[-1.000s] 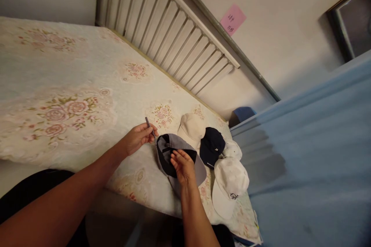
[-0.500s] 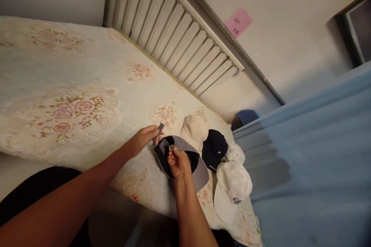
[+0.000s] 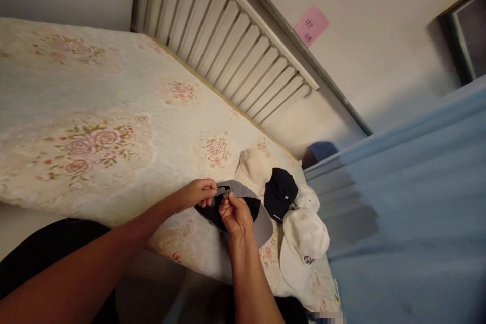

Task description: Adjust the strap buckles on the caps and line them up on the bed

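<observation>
Left hand (image 3: 197,193) pinches grey strap end (image 3: 220,191), now brought down to small metal buckle (image 3: 227,193) pinched in right hand (image 3: 236,214); a second ago strap stood raised, apart. Grey-and-black fabric cap (image 3: 254,212) lies upturned near floral mattress's (image 3: 114,111) front edge, beside beige cap (image 3: 252,167), navy cap (image 3: 280,191), white cap (image 3: 301,243). Strap meeting buckle suggests threading underway.

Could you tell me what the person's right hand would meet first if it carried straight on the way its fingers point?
The right hand points up-left at the small metal strap buckle of the grey-brimmed cap; just beyond are the left hand's fingertips, though depth is unclear.
</observation>
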The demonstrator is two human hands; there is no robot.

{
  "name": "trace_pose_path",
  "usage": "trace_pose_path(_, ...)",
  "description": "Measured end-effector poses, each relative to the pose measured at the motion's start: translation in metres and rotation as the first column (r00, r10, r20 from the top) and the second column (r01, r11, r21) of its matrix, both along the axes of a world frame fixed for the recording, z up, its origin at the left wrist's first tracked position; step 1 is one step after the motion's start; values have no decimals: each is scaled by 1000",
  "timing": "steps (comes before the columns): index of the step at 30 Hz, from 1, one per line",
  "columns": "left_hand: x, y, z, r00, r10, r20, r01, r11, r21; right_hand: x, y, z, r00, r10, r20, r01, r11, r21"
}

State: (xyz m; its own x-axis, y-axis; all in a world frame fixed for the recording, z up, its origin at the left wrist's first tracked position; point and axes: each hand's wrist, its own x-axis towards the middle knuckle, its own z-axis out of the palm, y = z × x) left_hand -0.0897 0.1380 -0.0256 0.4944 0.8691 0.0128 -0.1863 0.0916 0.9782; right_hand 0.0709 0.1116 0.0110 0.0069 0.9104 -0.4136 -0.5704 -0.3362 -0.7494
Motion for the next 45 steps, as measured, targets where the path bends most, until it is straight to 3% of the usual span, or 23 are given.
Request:
trace_pose_path(31,2,1,-2,994,-81,-77,85,995,57,-2,-5,2,1000,0,-14,0,1000,-18)
trace_pose_path(45,3,-2,2,995,-70,-72,74,996,57,-5,-7,-6,988,12,154,-17,999,33)
